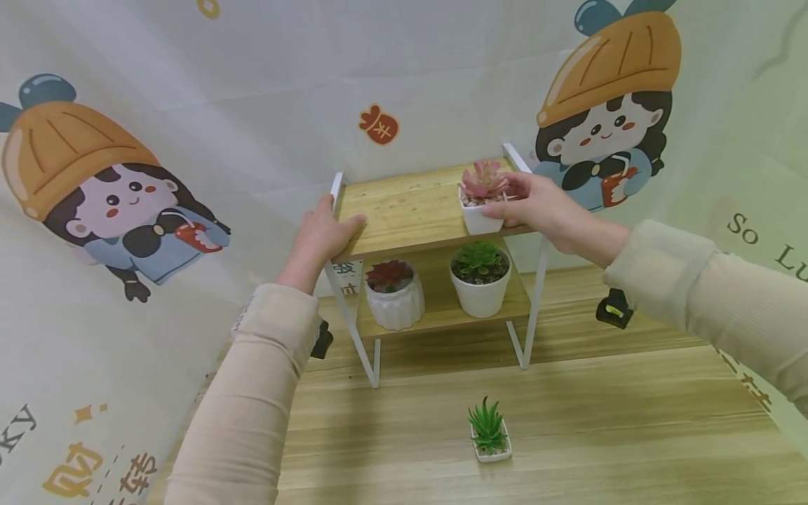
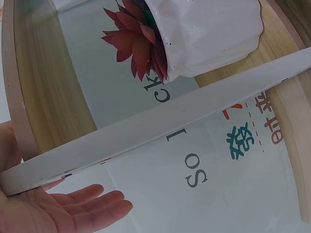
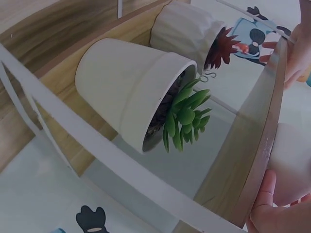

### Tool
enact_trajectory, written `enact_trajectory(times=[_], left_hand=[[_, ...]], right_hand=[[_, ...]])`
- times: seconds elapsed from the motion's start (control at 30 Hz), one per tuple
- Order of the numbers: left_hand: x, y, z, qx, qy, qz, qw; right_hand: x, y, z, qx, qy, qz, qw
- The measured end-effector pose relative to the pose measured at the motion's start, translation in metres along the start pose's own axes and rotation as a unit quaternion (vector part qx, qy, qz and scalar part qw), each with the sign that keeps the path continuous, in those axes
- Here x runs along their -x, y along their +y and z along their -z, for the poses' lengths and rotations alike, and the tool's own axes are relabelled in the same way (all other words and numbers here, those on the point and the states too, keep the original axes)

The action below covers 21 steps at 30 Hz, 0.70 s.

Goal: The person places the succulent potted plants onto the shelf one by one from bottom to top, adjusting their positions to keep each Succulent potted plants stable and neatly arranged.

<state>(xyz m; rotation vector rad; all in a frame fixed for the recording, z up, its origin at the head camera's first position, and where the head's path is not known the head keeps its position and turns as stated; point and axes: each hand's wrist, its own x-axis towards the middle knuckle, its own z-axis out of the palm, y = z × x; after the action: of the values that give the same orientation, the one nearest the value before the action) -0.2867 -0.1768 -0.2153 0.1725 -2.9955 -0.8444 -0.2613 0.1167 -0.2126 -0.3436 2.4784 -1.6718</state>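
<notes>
Left hand (image 1: 323,235) at rack's (image 1: 536,301) left edge, fingers extended. Red succulent (image 1: 388,276), leafy green succulent (image 1: 479,259) already on lower shelf (image 1: 435,308). Pink succulent (image 1: 484,179) at upper shelf's (image 1: 404,210) front right; spiky succulent (image 1: 489,429) on table (image 1: 600,435), not yet shelved. Right hand's (image 1: 546,210) fingers pinch pink one's white pot (image 1: 482,222), placement seemingly nearly finished.

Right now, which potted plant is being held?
The pink succulent, which the right hand grips at the top shelf. The red plant and leafy green plant sit on the lower shelf; the spiky plant is on the table.
</notes>
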Motion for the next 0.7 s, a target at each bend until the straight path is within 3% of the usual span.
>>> enact_trajectory(times=[0.7], left_hand=[[-0.001, 0.0, -0.002, 0.009, 0.004, -0.004, 0.9999]], right_hand=[[-0.011, -0.005, -0.001, -0.022, -0.014, -0.01, 0.9996]])
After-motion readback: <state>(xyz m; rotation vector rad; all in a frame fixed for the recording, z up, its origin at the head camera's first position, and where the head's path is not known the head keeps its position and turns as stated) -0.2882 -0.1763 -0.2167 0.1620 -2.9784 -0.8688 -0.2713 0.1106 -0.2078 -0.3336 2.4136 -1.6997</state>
